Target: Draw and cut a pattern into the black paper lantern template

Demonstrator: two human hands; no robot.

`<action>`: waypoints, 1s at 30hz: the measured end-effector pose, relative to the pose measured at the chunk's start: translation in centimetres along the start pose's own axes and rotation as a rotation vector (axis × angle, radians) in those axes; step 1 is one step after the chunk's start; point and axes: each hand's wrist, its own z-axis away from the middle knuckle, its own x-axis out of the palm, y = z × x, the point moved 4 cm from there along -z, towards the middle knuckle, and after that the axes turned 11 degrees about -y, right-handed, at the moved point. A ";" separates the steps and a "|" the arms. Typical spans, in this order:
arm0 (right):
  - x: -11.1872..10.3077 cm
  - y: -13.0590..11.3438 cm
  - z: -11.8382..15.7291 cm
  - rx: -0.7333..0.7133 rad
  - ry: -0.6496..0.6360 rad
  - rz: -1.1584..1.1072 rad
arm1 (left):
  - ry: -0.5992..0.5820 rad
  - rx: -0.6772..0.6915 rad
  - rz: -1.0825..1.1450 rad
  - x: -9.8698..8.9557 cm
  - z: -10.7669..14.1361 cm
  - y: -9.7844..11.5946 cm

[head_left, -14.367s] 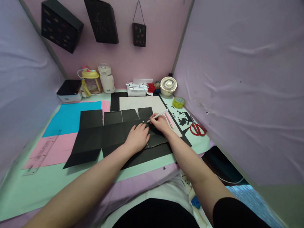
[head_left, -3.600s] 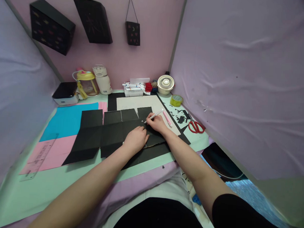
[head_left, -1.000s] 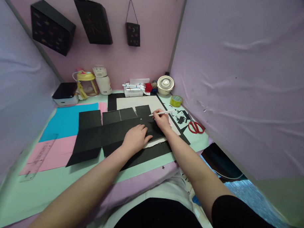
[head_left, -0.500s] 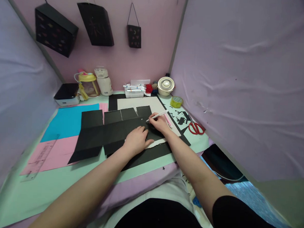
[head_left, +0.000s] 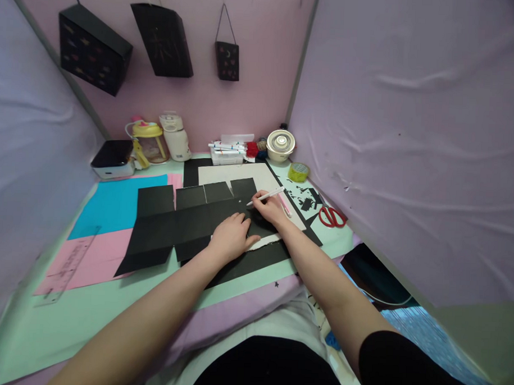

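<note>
A black sheet with folds and slit flaps (head_left: 167,228) lies across the table, over a white board (head_left: 215,173) and another black sheet. My left hand (head_left: 231,236) rests on its right part, fingers spread and pressing on the paper. Just to the right, my right hand (head_left: 268,207) is closed around a white pen-like tool (head_left: 267,195), whose tip touches the black sheet near a tiny light mark. A pink pen (head_left: 285,206) lies on the board beside my right hand.
Red scissors (head_left: 332,216), black paper scraps (head_left: 306,203) and green tape (head_left: 299,172) are at the right. Blue paper (head_left: 113,204), pink paper (head_left: 103,260) and a clear ruler (head_left: 71,267) lie left. Along the back stand a bottle (head_left: 176,142), a pen box (head_left: 227,156) and a lidded bowl (head_left: 280,144).
</note>
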 end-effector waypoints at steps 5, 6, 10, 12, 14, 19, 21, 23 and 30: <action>0.0 0.1 -0.1 -0.006 0.011 0.000 | -0.005 0.005 -0.009 0.0 0.0 0.1; 0.1 0.2 -0.1 0.002 -0.005 -0.004 | -0.004 0.004 -0.009 0.0 0.0 0.1; 0.4 0.4 -0.2 0.033 -0.045 -0.015 | 0.000 0.003 -0.006 0.0 -0.1 0.1; 0.4 0.5 -0.2 0.039 -0.054 -0.021 | 0.003 0.001 -0.008 0.0 -0.1 0.0; 0.5 0.7 -0.3 0.039 -0.061 -0.026 | 0.002 -0.001 -0.012 0.1 -0.1 0.0; 0.6 0.8 -0.3 0.022 -0.060 -0.025 | 0.002 0.004 -0.009 0.1 -0.1 0.1; 0.6 0.8 -0.3 0.025 -0.063 -0.019 | 0.004 0.006 -0.007 0.1 -0.1 0.1; 0.6 0.8 -0.3 0.031 -0.063 -0.015 | 0.005 0.007 -0.006 0.0 -0.1 0.1; 0.5 0.7 -0.3 0.051 -0.075 -0.004 | 0.005 0.002 -0.006 0.1 -0.1 0.1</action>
